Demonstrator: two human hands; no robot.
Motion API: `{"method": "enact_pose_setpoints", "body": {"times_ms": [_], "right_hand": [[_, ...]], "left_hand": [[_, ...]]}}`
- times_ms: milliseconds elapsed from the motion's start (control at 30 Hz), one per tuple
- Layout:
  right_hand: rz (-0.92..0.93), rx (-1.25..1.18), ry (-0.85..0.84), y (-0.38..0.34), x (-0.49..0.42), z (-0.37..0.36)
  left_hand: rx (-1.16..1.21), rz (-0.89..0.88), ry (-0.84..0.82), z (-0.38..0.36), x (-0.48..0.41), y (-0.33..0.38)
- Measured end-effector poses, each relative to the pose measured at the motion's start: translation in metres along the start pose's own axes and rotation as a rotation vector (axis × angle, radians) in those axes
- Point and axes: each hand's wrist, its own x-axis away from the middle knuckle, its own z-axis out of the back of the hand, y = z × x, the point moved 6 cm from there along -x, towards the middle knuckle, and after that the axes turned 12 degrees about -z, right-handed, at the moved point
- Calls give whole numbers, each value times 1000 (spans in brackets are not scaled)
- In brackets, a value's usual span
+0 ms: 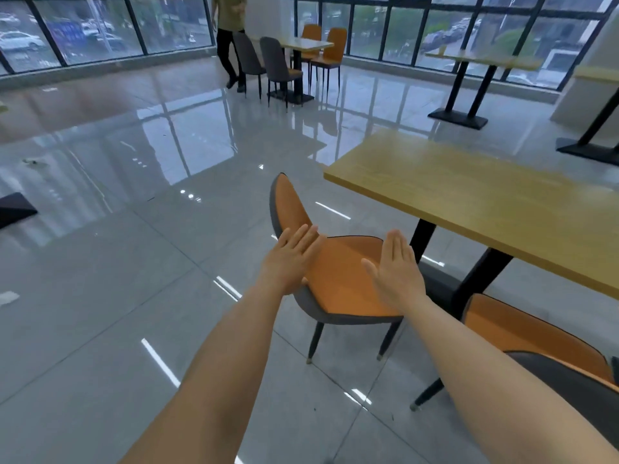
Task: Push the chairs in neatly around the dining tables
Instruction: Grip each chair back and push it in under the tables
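Note:
An orange chair with a grey shell (338, 279) stands pulled out from the near left end of a wooden dining table (485, 202), its backrest on the side away from the table. My left hand (289, 259) is stretched flat over the seat's left edge, fingers together, holding nothing. My right hand (397, 267) is flat over the seat's right side, also holding nothing. Whether either hand touches the chair is unclear. A second orange and grey chair (549, 356) stands at the lower right, close to the same table.
Shiny grey tiled floor (134, 262) stretches to the left. A far table (306, 45) has several chairs around it, and a person (229, 38) walks beside it. More tables on black bases (469, 58) stand at the right by the windows. A black table base (13, 209) lies at the left edge.

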Motion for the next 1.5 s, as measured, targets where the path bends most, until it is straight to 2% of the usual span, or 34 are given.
{"method": "enact_pose_setpoints", "body": {"times_ms": [233,433,633,933,1100,1233,1400,1500], "right_hand": [[-51,-61,13,-62,-93,-18],[-135,-100,40,-103,-168,-11],[-233,-55,33,-127,-206,-18],[-542,-74,51,-156,-242,-51],[-727,-128,67,-201,-244,-86],[-790,-159,11,-242,-237,-118],[-860,-197,-112,-259,-224,-159],[-869,-183,-83,-260,-225,-165]], "left_hand": [[-72,-36,-2,-11,-61,-102],[-120,-115,41,9,-126,-180],[-83,-181,-10,1,-182,-231],[-90,-545,-42,-28,-266,-278],[-105,-750,-132,-54,-286,-314],[-101,-868,-200,-79,-289,-332],[-102,-1005,-220,-110,-295,-331],[-80,-1039,-235,-120,-305,-326]]}}
